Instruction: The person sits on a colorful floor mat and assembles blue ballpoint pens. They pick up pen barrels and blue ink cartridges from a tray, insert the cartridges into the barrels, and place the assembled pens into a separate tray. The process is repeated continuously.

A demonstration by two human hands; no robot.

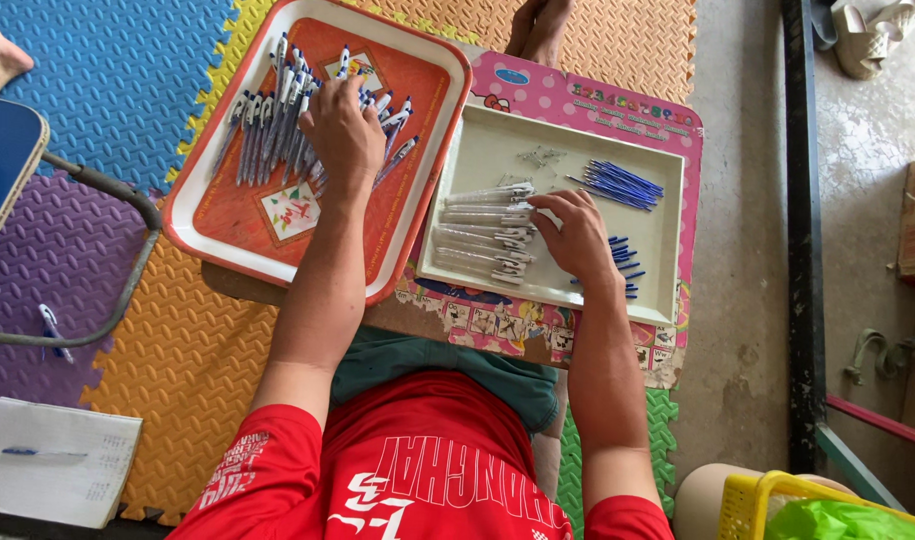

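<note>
1. Now my left hand [343,125] rests palm down on the heap of assembled pens [297,115] in the orange tray [227,225], fingers curled over the pile; whether they pinch one pen I cannot tell.
2. My right hand [577,238] lies in the cream tray [667,240], fingertips touching the right ends of the clear pen barrels [482,235]. The fingers look loosely bent, not clamped on anything I can make out.
3. Taking the cream tray as landmark: the barrels lie in its left half, stacked in a column, each with its long axis running left to right across the tray. My right hand sits just right of them, near the tray's middle.
4. The blue refills [617,183] lie toward the tray's upper right, fanned at a slight slant, above my right hand and apart from it. More blue bits [625,268] lie at its right, partly hidden by my wrist.
5. The orange tray butts against the cream tray's left side, so my left hand is well apart from the barrels; my right hand is the nearer one.
</note>
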